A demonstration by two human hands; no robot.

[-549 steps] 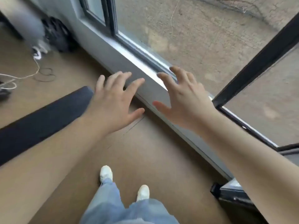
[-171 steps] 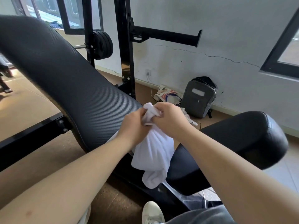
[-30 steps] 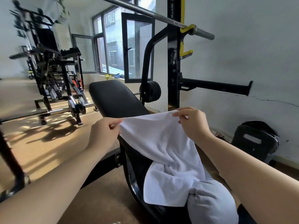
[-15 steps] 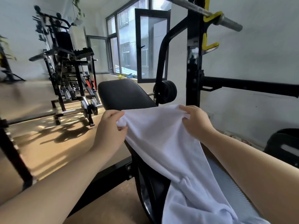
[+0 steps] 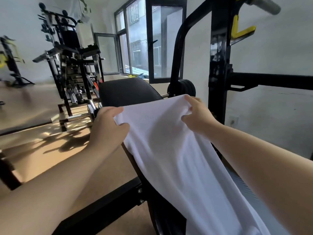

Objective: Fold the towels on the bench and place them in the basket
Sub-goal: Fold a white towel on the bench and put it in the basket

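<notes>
Towel (image 5: pixel 169 150), white, draped lengthwise along the worktop (image 5: pixel 128 90), far edge lifted clear. Left grip (image 5: pixel 108 126) and right grip (image 5: pixel 196 114) each pinch one far corner. Recommended: hold corners level and edge taut, then lay flat before folding.

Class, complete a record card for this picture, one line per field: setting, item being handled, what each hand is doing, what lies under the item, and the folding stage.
Setting: gym room, black rack upright near the wall
Item: white towel
Left hand: grips the towel's upper left corner
Right hand: pinches the towel's upper right corner
Under the item: black padded bench, the towel trailing down over it
Folding stage: held spread between the hands, no fold visible yet
</notes>
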